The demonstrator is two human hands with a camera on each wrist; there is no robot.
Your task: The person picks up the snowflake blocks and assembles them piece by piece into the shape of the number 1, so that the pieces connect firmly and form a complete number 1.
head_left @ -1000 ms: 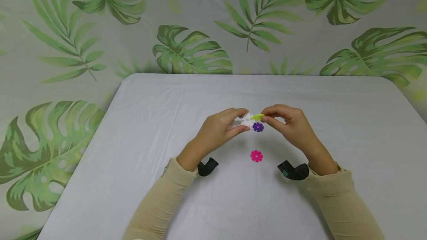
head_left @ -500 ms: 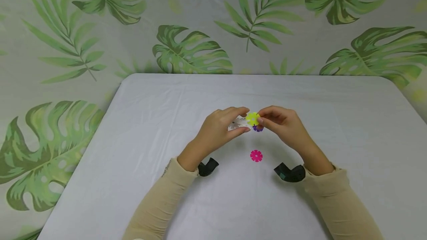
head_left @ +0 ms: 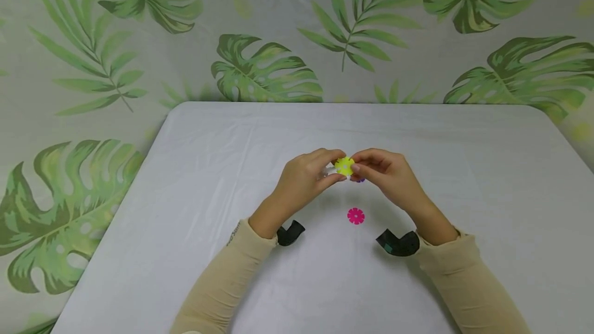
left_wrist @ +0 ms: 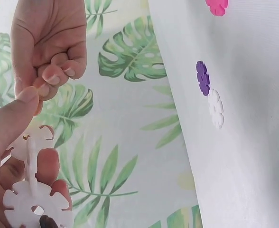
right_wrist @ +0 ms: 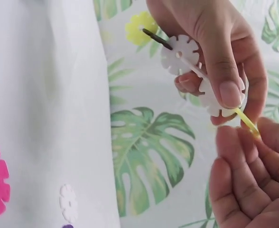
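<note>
My left hand (head_left: 301,174) grips a chain of interlocked plastic snowflake discs by a white disc (right_wrist: 220,97) at its end. Farther along, the right wrist view shows another white disc (right_wrist: 180,54), a dark disc (right_wrist: 156,38) seen edge-on, and a yellow disc (right_wrist: 140,27) at the far end. Between thumb and fingers, my right hand (head_left: 390,171) pinches a second yellow snowflake disc (head_left: 344,165). Edge-on in the right wrist view, that disc touches the rim of the end white disc; whether their slots mesh is hidden by fingers.
On the white-covered table (head_left: 232,138) lie a pink disc (head_left: 356,216), a purple disc (left_wrist: 202,78) and a loose white disc (left_wrist: 216,109). Black wrist cameras (head_left: 398,244) sit below the hands. A leaf-print cloth (head_left: 266,68) hangs behind the table.
My right hand has moved left with the yellow disc, which has turned from nearly edge-on to face-on in the head view and now covers the white discs. My left hand stays almost still.
</note>
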